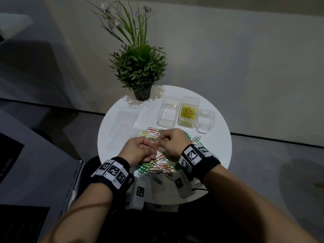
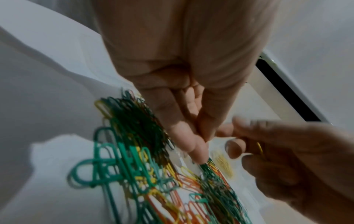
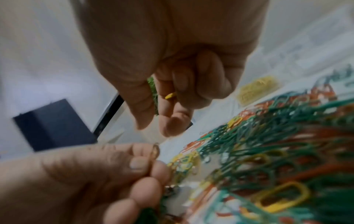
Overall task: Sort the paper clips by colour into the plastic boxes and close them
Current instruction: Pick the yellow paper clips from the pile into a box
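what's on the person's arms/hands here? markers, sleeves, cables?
Both forearms are bare, no sleeves or gloves. The left hand and the right hand each have a black wristband ringed with white tiles printed with black square fiducial markers. A white marker-tagged camera block hangs under each wrist. A thin dark cord loops over the left forearm.

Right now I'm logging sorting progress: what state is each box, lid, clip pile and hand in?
Middle plastic box: open, holds yellow clips.
Left plastic box: open, looks empty.
Right plastic box: open, looks empty.
Lids: off, lying on table.
Paper clip pile: mixed, unsorted.
Left hand: pinching a clip.
Right hand: holding a yellow clip.
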A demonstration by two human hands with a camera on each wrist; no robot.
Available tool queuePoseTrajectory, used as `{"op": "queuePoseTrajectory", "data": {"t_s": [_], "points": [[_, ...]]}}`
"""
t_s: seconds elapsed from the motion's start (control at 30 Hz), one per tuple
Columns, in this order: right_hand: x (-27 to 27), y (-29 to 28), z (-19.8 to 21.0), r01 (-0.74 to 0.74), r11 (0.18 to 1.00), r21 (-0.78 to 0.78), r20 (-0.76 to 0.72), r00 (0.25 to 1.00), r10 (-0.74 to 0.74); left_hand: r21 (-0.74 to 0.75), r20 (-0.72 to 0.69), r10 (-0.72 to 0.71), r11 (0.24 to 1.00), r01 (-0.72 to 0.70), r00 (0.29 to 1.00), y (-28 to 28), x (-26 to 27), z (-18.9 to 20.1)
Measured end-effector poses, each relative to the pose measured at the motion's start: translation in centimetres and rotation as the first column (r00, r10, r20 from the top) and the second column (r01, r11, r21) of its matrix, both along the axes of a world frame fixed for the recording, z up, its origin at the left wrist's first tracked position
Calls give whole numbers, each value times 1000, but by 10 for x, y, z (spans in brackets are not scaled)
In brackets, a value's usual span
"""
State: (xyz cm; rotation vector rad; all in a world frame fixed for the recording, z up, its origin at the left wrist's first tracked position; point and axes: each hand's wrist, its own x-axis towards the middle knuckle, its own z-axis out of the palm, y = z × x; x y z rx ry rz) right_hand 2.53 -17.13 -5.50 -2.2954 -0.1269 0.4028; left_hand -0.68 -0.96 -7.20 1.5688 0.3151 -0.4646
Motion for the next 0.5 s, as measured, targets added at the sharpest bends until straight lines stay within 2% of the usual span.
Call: {"op": "queuePoseTrajectory", "data": {"t_s": [0.03, 0.17, 0.3, 0.5], "points": [[1, 1, 1, 4, 999, 34, -15, 1000, -4, 2, 18, -19, 1000, 19, 1000, -3, 0, 1], [5, -2, 1, 0, 1000, -16, -17, 1000, 0, 45, 53, -51, 998, 49, 997, -10, 1, 2], [4, -10, -6, 67, 994, 85, -130, 990, -56, 47, 64, -24, 999, 21, 998, -10, -1, -3], [2, -13, -8, 66, 995, 76, -144, 988, -55, 24, 80, 4, 1000, -6, 997, -13, -2, -4]]}}
